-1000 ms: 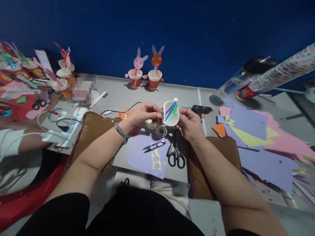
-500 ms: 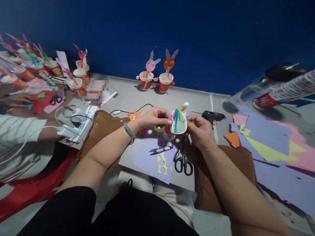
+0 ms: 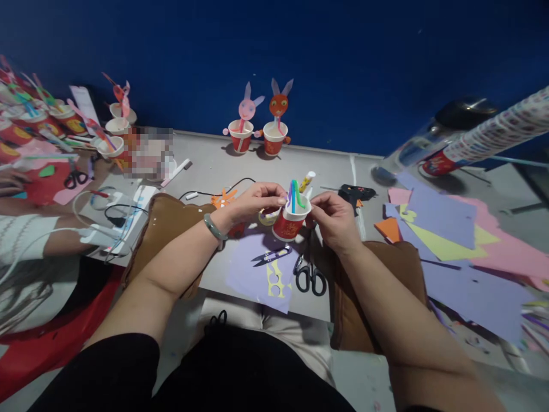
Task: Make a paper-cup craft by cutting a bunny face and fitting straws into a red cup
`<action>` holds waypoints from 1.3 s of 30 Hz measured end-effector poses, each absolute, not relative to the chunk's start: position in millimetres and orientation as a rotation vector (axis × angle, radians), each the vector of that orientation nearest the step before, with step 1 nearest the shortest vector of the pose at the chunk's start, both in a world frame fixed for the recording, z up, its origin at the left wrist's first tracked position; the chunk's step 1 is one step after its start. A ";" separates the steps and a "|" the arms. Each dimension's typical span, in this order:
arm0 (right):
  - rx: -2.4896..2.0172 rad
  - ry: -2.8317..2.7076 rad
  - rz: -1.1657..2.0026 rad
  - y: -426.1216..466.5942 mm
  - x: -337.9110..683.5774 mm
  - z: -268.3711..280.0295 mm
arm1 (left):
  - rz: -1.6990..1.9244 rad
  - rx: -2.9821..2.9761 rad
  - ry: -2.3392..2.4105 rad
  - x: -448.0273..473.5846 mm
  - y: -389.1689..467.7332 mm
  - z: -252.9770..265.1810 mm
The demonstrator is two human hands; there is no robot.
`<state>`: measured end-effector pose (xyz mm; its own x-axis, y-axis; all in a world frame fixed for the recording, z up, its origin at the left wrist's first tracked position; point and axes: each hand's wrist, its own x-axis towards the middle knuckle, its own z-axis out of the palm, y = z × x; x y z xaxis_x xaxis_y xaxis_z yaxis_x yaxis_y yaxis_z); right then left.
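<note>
A red-and-white paper cup [image 3: 286, 228] stands nearly upright between my hands, its mouth tipped slightly toward me. Bent fuzzy pipe cleaners [image 3: 294, 194] in purple, blue and green rise out of it. My left hand [image 3: 261, 201], with a bangle on the wrist, pinches the cup at its left rim, close to the purple strand. On the opposite side, the fingers of my right hand [image 3: 335, 220] are closed at the right rim. Below the cup lie thread snips [image 3: 272, 256], black-handled scissors [image 3: 311, 279] and a yellow paper offcut [image 3: 275, 280] on a purple sheet [image 3: 244, 269].
Two rabbit-topped cups [image 3: 274, 140] stand by the blue wall. A glue gun [image 3: 357, 193] and coloured paper sheets [image 3: 446, 212] lie to the right. Leftward are a power strip [image 3: 137, 220], a co-worker's arm [image 3: 64, 232] and several decorated cups. Brown cushions [image 3: 171, 229] flank the table edge.
The cup has tipped from mouth-toward-me to more upright, so its red side now shows. Both hands still grip its sides. The whole view has shifted slightly.
</note>
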<state>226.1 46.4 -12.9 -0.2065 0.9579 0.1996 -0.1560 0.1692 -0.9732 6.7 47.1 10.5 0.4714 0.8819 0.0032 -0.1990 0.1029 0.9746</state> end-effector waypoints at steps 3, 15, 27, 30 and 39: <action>-0.778 -1.318 1.279 46.7 224.9 -14.8 | 1.023 1.232 0.731 5.5 51.2 4.8; -0.729 -1.340 1.079 43.2 223.2 -14.0 | 1.032 1.488 0.620 14.3 57.7 -17.2; -0.810 -1.436 1.163 37.6 222.3 -12.8 | 1.288 1.746 0.856 18.5 66.3 -28.9; -0.854 -1.396 1.215 36.3 218.0 -15.6 | 1.319 1.820 0.899 16.6 66.6 -30.4; -0.828 -0.446 1.386 77.1 312.4 58.3 | 1.317 1.872 0.975 15.6 69.3 -33.6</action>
